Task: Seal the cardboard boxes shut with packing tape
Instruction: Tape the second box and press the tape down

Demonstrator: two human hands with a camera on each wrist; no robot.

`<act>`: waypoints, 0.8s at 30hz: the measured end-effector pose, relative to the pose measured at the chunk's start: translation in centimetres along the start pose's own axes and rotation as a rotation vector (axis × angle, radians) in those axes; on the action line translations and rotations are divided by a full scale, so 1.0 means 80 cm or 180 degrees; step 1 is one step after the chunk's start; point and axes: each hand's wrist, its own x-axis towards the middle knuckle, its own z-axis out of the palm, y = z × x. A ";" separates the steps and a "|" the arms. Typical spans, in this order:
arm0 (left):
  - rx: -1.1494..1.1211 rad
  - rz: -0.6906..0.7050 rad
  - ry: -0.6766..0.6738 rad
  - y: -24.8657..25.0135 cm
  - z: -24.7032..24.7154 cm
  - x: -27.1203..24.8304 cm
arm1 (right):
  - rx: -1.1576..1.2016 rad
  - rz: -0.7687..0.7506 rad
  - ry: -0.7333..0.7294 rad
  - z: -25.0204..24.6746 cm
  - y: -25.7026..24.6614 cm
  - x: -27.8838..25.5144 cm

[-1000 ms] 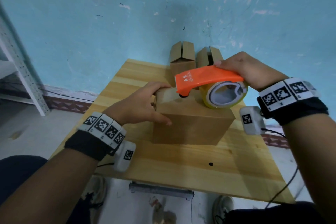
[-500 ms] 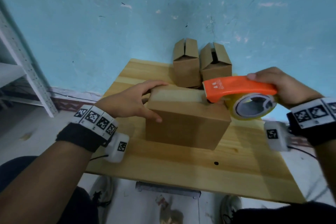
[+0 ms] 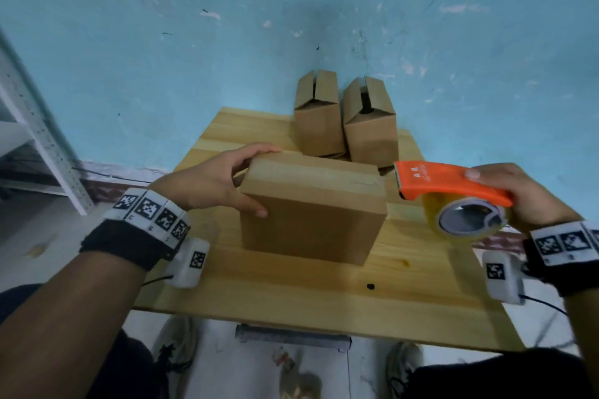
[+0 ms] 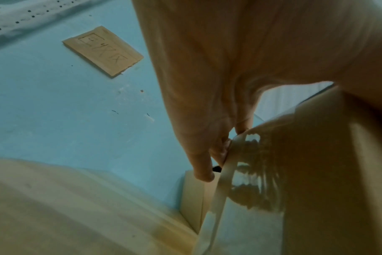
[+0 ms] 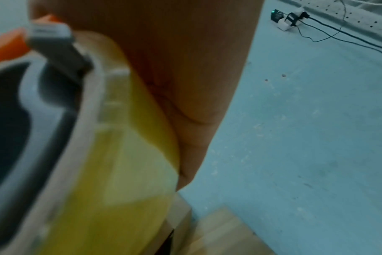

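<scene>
At the bottom of the head view, dark trouser legs and pale shoes (image 3: pixel 181 343) are cut off by the frame edge, below the near edge of the wooden bench (image 3: pixel 291 298).

On the bench at frame centre stands the closed cardboard box (image 3: pixel 312 214), with a paler strip of tape (image 3: pixel 311 168) running across its top. The left hand (image 3: pixel 210 181) grasps the box's left end: thumb laid on the near face, fingers (image 3: pixel 259 150) curled over the far top edge. In the left wrist view the same hand (image 4: pixel 207 86) fills the upper middle, and its fingers (image 4: pixel 204 170) press on a glossy tape end (blurred, its edges hard to follow) folded down the box's side.

At the right of the head view, just beside the box's upper right corner and apart from it, the right hand (image 3: pixel 522 194) grips the orange tape dispenser (image 3: pixel 447 185) with its yellowish tape roll (image 3: pixel 466 220); only the thumb on the orange top shows clearly, the other fingers being hidden behind the roll. In the right wrist view the dispenser (image 5: pixel 9 43) and roll (image 5: pixel 131 172) are heavily blurred and cut off at the left, the palm (image 5: pixel 185 69) wrapped against the roll.

Farther back, at upper centre, two small boxes (image 3: pixel 319 116) stand side by side with top flaps unsealed, against the chipped blue wall (image 3: pixel 227 42). A white shelf frame (image 3: pixel 39 139) is cropped at the left edge.
</scene>
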 end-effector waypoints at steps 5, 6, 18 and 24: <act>-0.0030 -0.0002 -0.0058 0.001 0.003 0.003 | 0.0106 0.0200 -0.0143 -0.004 0.010 -0.014; -0.0045 -0.0005 -0.0081 -0.001 0.002 0.003 | 0.0127 0.0244 -0.0124 -0.004 0.013 -0.015; -0.0062 -0.0001 -0.0150 0.005 0.003 0.003 | -0.0078 0.0457 -0.0016 -0.010 0.034 -0.037; -0.0163 -0.0007 -0.0167 0.005 0.005 0.001 | -0.0968 0.0754 -0.0462 0.020 0.016 -0.025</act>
